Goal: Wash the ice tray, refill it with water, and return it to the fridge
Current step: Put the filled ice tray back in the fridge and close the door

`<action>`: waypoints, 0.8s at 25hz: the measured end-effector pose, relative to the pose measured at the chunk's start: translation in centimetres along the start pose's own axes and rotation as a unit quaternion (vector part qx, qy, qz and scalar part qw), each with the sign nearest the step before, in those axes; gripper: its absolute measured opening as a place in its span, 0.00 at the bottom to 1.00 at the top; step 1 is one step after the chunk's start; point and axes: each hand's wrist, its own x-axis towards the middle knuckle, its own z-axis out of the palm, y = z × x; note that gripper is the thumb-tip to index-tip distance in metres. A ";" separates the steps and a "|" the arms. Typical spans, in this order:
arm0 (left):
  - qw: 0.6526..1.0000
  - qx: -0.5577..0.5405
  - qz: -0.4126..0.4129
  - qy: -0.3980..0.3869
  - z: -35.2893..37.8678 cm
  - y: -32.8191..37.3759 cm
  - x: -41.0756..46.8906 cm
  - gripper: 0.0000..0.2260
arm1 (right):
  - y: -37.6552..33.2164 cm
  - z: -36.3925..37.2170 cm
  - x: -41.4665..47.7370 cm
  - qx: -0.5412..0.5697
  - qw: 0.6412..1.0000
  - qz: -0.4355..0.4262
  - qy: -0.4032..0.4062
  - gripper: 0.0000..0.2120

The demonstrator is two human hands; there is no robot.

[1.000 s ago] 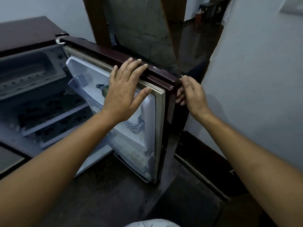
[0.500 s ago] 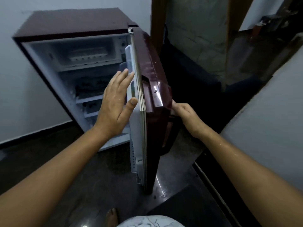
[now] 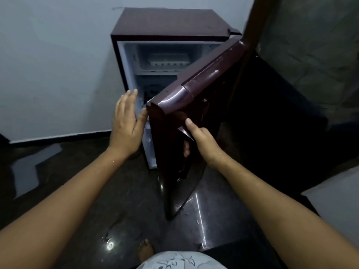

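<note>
A small maroon fridge stands against the pale wall. Its door hangs about half shut. A white ice tray lies in the freezer compartment at the top. My left hand is flat with straight fingers, its thumb touching the door's near edge. My right hand grips the recessed handle on the door's outer face, fingers curled inside the recess.
The dark floor is wet and shiny, with a puddle at the left. A wooden door frame rises behind the fridge door. My bare foot shows at the bottom. A white wall is at the right.
The fridge door has swung from wide open towards the cabinet. I have stepped back, so the whole fridge is in view. My right hand moved from the door's top edge to the handle.
</note>
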 end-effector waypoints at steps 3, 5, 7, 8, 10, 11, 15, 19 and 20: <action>0.998 0.040 -0.038 -0.016 -2.1 -4.0 0.8 0.39 | -0.5 4.8 3.7 -0.005 0.998 -0.023 0.058 0.40; 0.997 0.058 -0.044 -0.022 -3.1 -6.2 1.7 0.37 | -0.8 7.3 6.3 0.006 0.995 -0.025 0.094 0.37; 0.996 0.077 -0.047 -0.026 -3.8 -8.2 2.9 0.36 | -1.0 9.4 8.8 0.014 0.991 -0.026 0.127 0.34; 0.995 0.086 -0.047 -0.027 -4.1 -9.2 3.7 0.36 | -1.3 10.5 10.1 0.017 0.990 -0.023 0.141 0.33; 0.993 0.104 -0.043 -0.034 -4.5 -10.8 5.6 0.36 | -1.7 12.3 12.4 0.032 0.986 -0.017 0.165 0.33; 0.992 0.111 -0.040 -0.038 -4.7 -11.6 6.6 0.36 | -1.9 13.1 13.7 0.039 0.984 -0.014 0.175 0.33; 0.987 0.147 -0.036 -0.044 -5.4 -14.6 10.8 0.38 | -2.3 15.7 19.0 0.041 0.976 0.003 0.214 0.37; 0.981 0.181 -0.038 -0.060 -5.7 -17.3 14.8 0.41 | -3.3 17.4 23.7 0.040 0.966 0.020 0.254 0.37; 0.979 0.187 -0.039 -0.065 -5.8 -17.7 15.7 0.41 | -3.6 17.7 24.7 0.035 0.965 0.023 0.260 0.36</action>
